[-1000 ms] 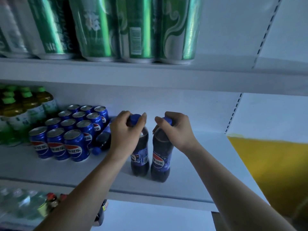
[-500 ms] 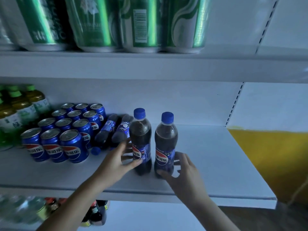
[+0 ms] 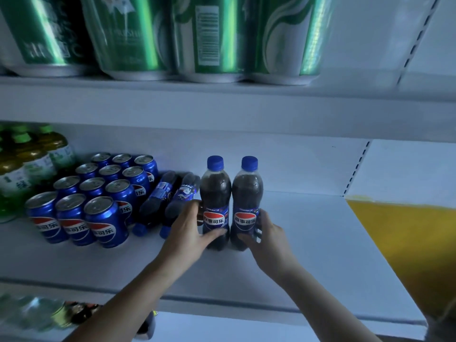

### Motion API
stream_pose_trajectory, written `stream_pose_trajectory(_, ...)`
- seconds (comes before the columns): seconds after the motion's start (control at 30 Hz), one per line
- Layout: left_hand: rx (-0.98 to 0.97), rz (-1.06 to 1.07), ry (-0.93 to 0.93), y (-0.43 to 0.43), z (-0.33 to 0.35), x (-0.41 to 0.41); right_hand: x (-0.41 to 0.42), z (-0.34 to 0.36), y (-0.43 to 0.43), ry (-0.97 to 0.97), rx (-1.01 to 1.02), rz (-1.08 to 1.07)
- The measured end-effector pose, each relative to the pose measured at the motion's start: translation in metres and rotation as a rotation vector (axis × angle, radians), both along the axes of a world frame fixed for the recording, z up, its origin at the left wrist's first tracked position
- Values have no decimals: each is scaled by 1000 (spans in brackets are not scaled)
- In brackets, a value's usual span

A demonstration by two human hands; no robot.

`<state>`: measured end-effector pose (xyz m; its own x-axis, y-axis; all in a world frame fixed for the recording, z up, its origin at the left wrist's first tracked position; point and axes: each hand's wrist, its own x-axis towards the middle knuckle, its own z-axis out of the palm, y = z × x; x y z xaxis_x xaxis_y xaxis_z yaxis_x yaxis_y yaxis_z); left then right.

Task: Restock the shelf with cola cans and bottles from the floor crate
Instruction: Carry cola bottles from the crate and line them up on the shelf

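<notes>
Head view: two touching cola bottles (image 3: pixel 215 191) are gripped by the left hand (image 3: pixel 187 233) and the right hand (image 3: pixel 267 240), cans (image 3: pixel 98 193) at nine o'clock.

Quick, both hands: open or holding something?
Left hand: grips the left upright cola bottle.
Right hand: grips the right upright cola bottle.

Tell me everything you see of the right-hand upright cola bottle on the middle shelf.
The right-hand bottle is clear plastic, filled with dark cola almost to the neck and closed by a blue cap. A blue label with a red, white and blue roundel wraps its lower body. It stands upright on the white shelf, side by side against the twin bottle. The right hand grips it low, thumb in front, fingers round its right side.
</notes>
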<state>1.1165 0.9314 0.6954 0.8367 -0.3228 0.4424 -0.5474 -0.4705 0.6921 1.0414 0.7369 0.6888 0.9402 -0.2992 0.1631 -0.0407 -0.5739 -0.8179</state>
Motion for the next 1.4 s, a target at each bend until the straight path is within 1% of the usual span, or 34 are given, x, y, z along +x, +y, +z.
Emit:
stream_pose_trajectory(0.1,15,35,9,-7,0,22,26,0,-9,19,-20,61)
stream_pose_trajectory(0.27,89,108,32,-18,3,60,66,6,-16,90,-111,125)
stream_pose_trajectory(0.47,233,232,34,-31,12,108,118,18,-22,121,-167,53)
stream_pose_trajectory(0.8,198,231,93,-44,18,160,172,27,-19,199,-277,-2)
stream_pose_trajectory(0.93,209,224,76,-44,17,163,176,23,-21,190,-300,-5)
stream_pose_trajectory(1.1,176,205,65,-45,11,164,174,19,-17,187,-253,-48)
stream_pose_trajectory(1.3,153,227,131,-50,9,163,149,11,-4,326,-208,-84)
stream_pose_trajectory(1.4,58,273,219,-47,8,137,114,6,-1,313,-208,-72)
